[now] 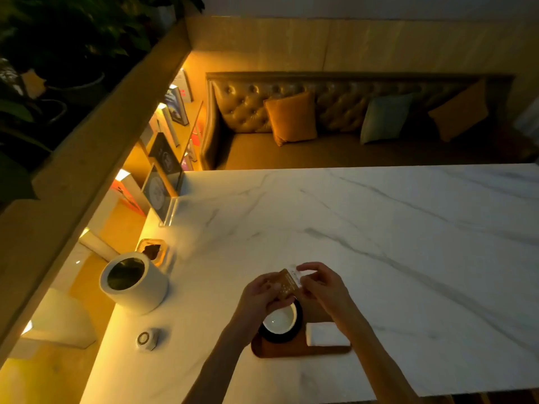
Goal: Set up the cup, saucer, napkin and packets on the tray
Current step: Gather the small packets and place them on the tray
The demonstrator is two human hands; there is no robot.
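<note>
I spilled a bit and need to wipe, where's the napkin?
In the head view, the white folded napkin lies on the right end of the brown tray, just right of the cup on its dark saucer.

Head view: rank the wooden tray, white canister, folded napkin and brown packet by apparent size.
1. Roughly tied: wooden tray and white canister; the tray is partly covered.
2. Then the folded napkin.
3. Last the brown packet, though it is raised nearer the camera and partly hidden, so this is unsure.
</note>
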